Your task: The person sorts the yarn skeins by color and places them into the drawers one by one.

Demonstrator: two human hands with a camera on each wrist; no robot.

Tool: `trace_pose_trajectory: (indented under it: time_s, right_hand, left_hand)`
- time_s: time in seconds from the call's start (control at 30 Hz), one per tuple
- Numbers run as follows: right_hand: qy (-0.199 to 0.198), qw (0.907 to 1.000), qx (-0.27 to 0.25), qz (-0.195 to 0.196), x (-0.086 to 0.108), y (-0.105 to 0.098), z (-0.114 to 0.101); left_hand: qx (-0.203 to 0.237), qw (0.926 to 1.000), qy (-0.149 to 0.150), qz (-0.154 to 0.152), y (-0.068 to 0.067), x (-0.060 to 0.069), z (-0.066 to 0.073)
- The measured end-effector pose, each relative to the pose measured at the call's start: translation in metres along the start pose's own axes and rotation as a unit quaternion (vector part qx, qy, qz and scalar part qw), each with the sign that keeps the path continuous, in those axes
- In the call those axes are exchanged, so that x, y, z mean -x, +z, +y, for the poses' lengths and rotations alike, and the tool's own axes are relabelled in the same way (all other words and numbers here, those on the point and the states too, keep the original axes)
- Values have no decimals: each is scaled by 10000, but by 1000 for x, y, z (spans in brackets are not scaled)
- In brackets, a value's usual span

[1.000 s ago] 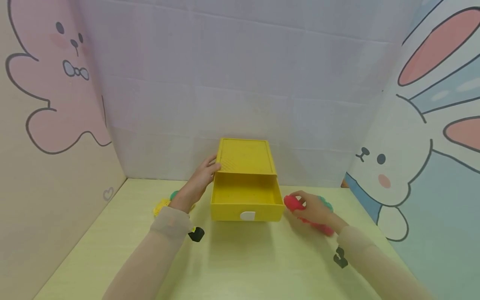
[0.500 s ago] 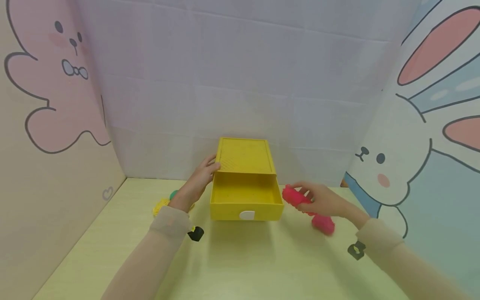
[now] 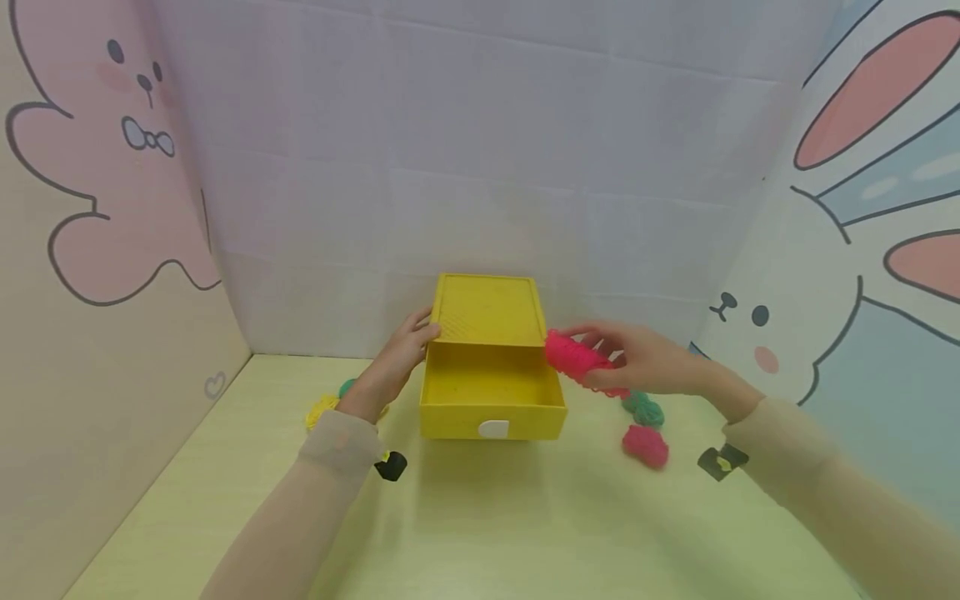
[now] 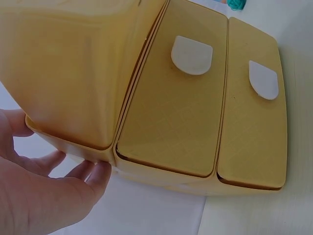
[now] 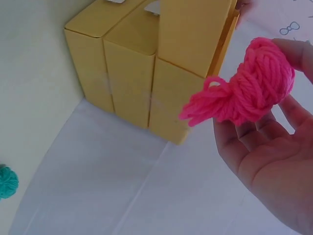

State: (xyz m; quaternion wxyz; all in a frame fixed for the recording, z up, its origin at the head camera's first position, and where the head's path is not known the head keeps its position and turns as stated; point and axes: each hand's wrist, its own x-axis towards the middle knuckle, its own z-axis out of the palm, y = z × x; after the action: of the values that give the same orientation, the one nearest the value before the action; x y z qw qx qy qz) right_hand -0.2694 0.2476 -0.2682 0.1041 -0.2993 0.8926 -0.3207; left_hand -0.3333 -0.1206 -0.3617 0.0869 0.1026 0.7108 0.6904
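— How far has it got, from where you stand?
— The top drawer [image 3: 450, 422] of the yellow cabinet [image 3: 491, 308] is pulled out, and the lower drawers [image 4: 168, 115] are pushed in. The pink yarn [image 3: 573, 358] is off the table [image 3: 487, 525], up in the air beside the drawer's right wall. It isn't inside, and I can't tell whether it touches the cabinet.
— And the hands?
— The right hand [image 3: 652, 358] pinches that yarn between thumb and fingers. The left hand [image 3: 397, 354] clenches nothing; its fingers rest against the cabinet's left side, near the top.
— So what's left?
— I'd call it partway: yarn picked up, not yet let go. The magenta yarn [image 3: 645, 447] and green yarn [image 3: 645, 410] lie on the table to the right; yellow yarn [image 3: 322, 411] and a bit of teal yarn [image 3: 347, 387] lie left, partly behind the left sleeve [image 3: 341, 440].
— Anything different from half a second ago?
— The right hand is higher, the pink yarn with it, now about level with the cabinet's top front edge. The green yarn, hidden behind that hand then, shows plainly. The left hand and drawer look just as they did.
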Motion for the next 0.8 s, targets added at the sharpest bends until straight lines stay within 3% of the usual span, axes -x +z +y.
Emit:
trace_pose_trajectory:
  time_s: [0.3, 0.53, 0.8]
  right_hand:
    - [-111, 9987, 444, -243, -37, 12, -32]
    - [-579, 9954, 613, -444, -64, 32, -38]
    - [-453, 9959, 420, -656, -83, 50, -34]
  left_hand:
    - [9, 10000, 6, -26, 0, 1, 0]
    - [12, 10000, -19, 36, 0, 0, 2]
    - [-1, 9999, -105, 127, 2, 1, 4]
